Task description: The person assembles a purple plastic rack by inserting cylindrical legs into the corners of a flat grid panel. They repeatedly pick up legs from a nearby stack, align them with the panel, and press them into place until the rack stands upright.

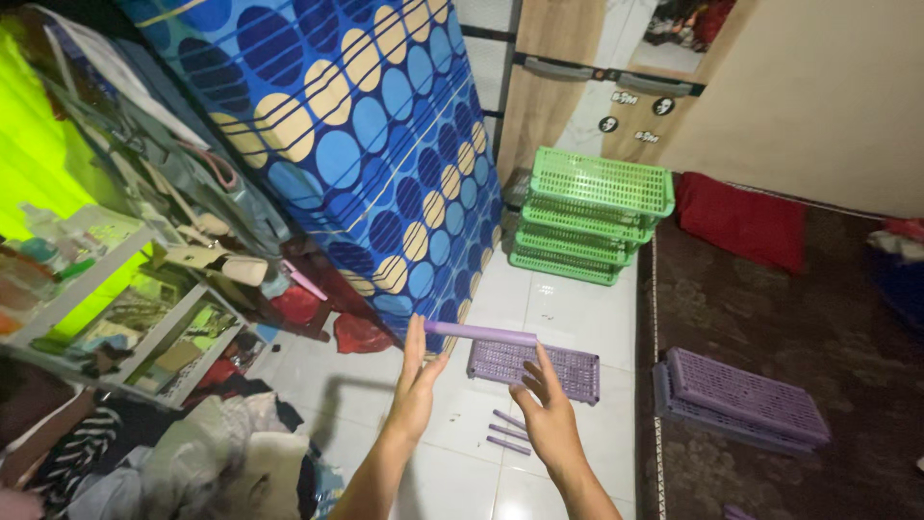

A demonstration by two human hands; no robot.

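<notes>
**Purple tube held level between two raised hands**

The left hand (416,380) was raised with its fingers straight and close together, and its fingertips met the left end of a purple tube (479,333). Whether that hand pinched the tube or only steadied it against the thumb could not be told. The tube's long axis ran nearly level, left to right, across the view. The right hand (549,409) sat lower and to the right, fingers spread wide and holding nothing, its fingertips just under the tube's right end but apart from it. So the tube lay above and slightly left of the right hand, and the left hand was the nearer one, already touching it.

Beyond the hands, one purple slotted tray (535,368) lay flat on the white tiled floor (568,308). Three more loose purple rods (508,432) lay on the tiles between the wrists. Farther back stood a green stack of baskets (592,212), about four deep. At the right, on the dark carpet (770,318), lay a pile of purple trays (741,397), seemingly two.
</notes>
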